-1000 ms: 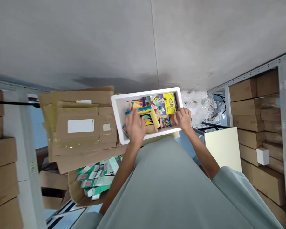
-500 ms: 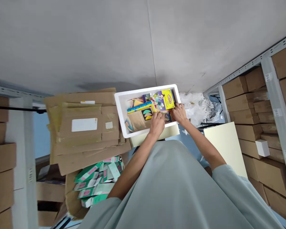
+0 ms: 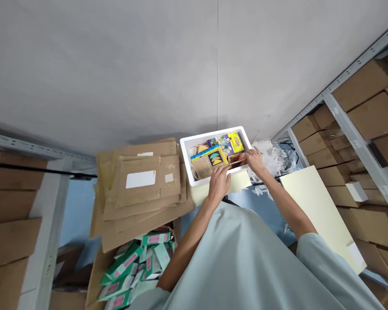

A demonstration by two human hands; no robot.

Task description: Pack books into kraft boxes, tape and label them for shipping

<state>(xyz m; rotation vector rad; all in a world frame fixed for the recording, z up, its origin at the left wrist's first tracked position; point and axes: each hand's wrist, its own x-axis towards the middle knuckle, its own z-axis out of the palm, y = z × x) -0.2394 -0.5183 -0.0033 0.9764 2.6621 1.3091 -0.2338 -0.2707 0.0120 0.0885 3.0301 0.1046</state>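
A white foam box (image 3: 186, 162) stands in front of me with flat packs inside. A brown pack (image 3: 203, 167) with green and yellow shapes on a black patch lies at its front left. Behind it is a blue-and-yellow strip (image 3: 210, 151). At the back right rests a yellow-and-purple pack (image 3: 235, 143). My left hand (image 3: 218, 184) reaches over the front rim, fingers stretched beside the brown pack. My right hand (image 3: 255, 161) is at the right end, its fingers closed at a thin, tan-edged item (image 3: 236, 162), whose kind I cannot make out.
Flattened cardboard (image 3: 142, 181) is piled at the left, above a carton of green-and-pink boxes (image 3: 126, 267). White scrap packing (image 3: 273, 157) lies right of the foam box, near a cream panel (image 3: 317, 206). Shelves of brown cartons (image 3: 336, 172) line both sides.
The view has shifted, so the foam box appears lower and farther right. My left hand has drawn back to the front rim. A thin tan edge now shows between my hands.
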